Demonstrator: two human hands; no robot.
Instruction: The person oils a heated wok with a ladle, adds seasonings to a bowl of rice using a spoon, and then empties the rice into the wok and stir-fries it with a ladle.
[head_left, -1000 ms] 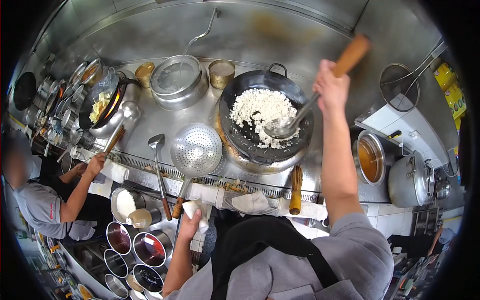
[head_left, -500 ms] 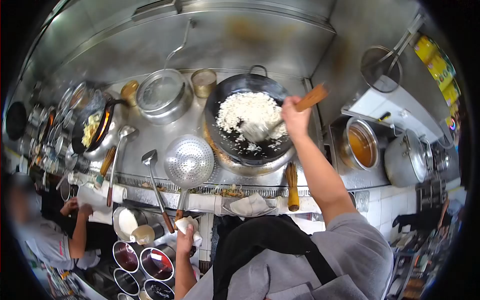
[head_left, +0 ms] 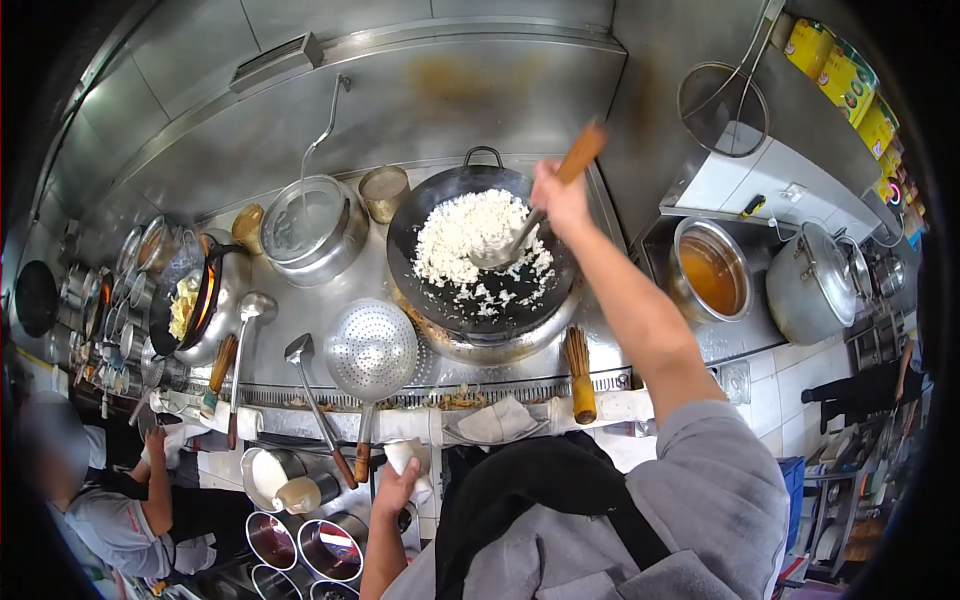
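My right hand is closed round the shaft of a ladle, just below its wooden handle. The ladle's bowl rests in white rice inside a black wok. My left hand, low in the middle, grips a folded white cloth. Close to that hand lie the wooden handles of a perforated strainer and a spatula. A bamboo brush stands in front of the wok, to the right.
A pot of water sits under a tap at the wok's left. On the right are a pot of orange-brown liquid and a lidded pot. Another person stands at the left, by a second wok. Several sauce containers are low left.
The ladle and my right hand have moved back over the rice, which has shifted in the wok. The camera view has swung right. The other person has stepped back from the ladle at the left.
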